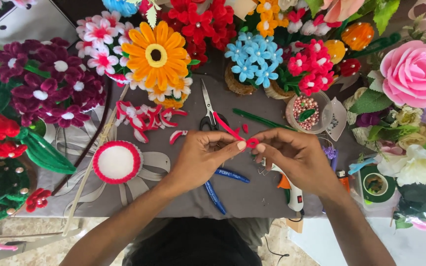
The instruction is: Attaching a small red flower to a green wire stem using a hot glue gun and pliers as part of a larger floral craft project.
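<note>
Pinched between the thumb and forefinger of the left hand [200, 157] and those of the right hand [297, 157]: a red pipe cleaner [232, 132], curled into a small loop where the fingertips meet, its free end slanting up and to the left over the grey table [252, 192]. Both hands closed on that one fuzzy stem, fingertips nearly touching (the loop itself partly hidden by them). Just behind the stem, a pair of scissors [208, 111], blades pointing away, handles partly hidden by the left hand. Under the left wrist, blue-handled pliers [220, 189]; under the right hand, a white glue gun [292, 189] with an orange trigger. To the left, a scatter of red-and-white petal pieces [144, 117] and a round white disc edged in red [117, 162]. Beyond the right hand, a green stem [262, 119] and a clear cup of pink beads [305, 109]. Further out, crowding the table's far edge, an orange sunflower [157, 55], a cluster of blue flowers [252, 59], dark purple flowers [50, 83] on the left, a big pink rose [415, 73] on the right, and near it a roll of green tape [375, 183].
</note>
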